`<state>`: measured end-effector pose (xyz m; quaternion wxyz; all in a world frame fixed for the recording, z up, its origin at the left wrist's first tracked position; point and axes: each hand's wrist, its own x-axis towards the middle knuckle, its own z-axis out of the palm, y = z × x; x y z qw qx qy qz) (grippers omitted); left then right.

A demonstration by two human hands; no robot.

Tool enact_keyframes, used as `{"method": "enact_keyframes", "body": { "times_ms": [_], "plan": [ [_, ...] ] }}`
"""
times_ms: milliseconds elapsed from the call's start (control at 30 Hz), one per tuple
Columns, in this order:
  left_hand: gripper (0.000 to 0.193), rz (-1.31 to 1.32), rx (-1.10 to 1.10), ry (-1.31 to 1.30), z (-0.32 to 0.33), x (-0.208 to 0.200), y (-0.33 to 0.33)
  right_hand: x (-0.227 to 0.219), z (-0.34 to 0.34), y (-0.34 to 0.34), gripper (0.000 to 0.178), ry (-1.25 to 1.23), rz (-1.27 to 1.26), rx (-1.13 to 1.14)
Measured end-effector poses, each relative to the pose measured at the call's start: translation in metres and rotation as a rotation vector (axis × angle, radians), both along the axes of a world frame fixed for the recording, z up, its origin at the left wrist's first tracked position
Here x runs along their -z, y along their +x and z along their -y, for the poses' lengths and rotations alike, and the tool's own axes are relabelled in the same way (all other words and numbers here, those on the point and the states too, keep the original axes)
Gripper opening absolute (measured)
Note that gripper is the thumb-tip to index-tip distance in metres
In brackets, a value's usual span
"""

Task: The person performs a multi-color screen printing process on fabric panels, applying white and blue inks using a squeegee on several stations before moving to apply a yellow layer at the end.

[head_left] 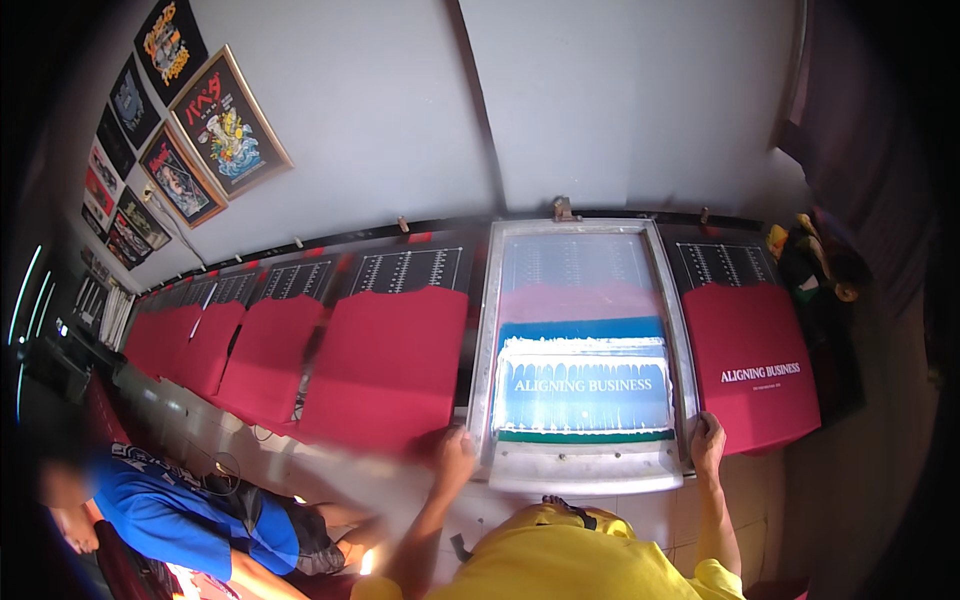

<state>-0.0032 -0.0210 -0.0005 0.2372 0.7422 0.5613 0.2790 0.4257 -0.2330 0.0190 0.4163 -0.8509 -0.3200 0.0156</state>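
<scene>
In front of me a metal-edged screen printing frame (590,470) lies over a red shirt, part of which shows pink through its mesh. White ink rings the blue stencil area (580,400), where pale lettering shows. My left hand (455,462) is closed at the frame's lower left edge, slightly blurred. At the opposite side, my right hand (708,445) has its fingers curled against the frame's right edge. Just right of that hand lies a red shirt (755,370) with white printed lettering. To the left, another red shirt (390,360) shows no print on its visible face.
Several more red shirts (270,345) lie on dark boards with white grid marks, along a rail by the wall (380,120). A person in a blue shirt (170,510) is at the lower left. Bundled items (820,255) sit at the far right. Framed prints (232,120) hang upper left.
</scene>
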Motion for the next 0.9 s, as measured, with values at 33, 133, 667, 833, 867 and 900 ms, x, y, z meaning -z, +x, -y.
{"method": "enact_keyframes", "body": {
  "times_ms": [33,133,667,833,867,900],
  "plan": [
    [0.032,0.004,-0.002,-0.003,-0.003,0.003,-0.002,-0.001,-0.006,0.001,0.027,0.031,-0.032,0.005],
    [0.03,0.028,-0.012,-0.032,-0.008,0.0,0.0,0.0,-0.016,0.001,0.026,0.028,-0.038,0.046],
    [0.031,0.217,-0.084,-0.369,-0.037,0.009,-0.006,0.017,-0.037,0.017,0.025,0.003,0.005,0.048],
    [0.032,0.243,-0.185,-0.305,-0.025,-0.005,0.004,0.03,-0.023,0.036,0.027,0.05,-0.013,-0.011],
    [0.031,0.264,-0.202,-0.27,-0.021,-0.009,0.009,0.038,-0.022,0.043,0.027,0.064,0.005,-0.017],
    [0.031,0.274,-0.223,-0.238,-0.016,-0.014,0.011,0.036,-0.023,0.041,0.027,0.051,-0.052,-0.014]
  ]
}}
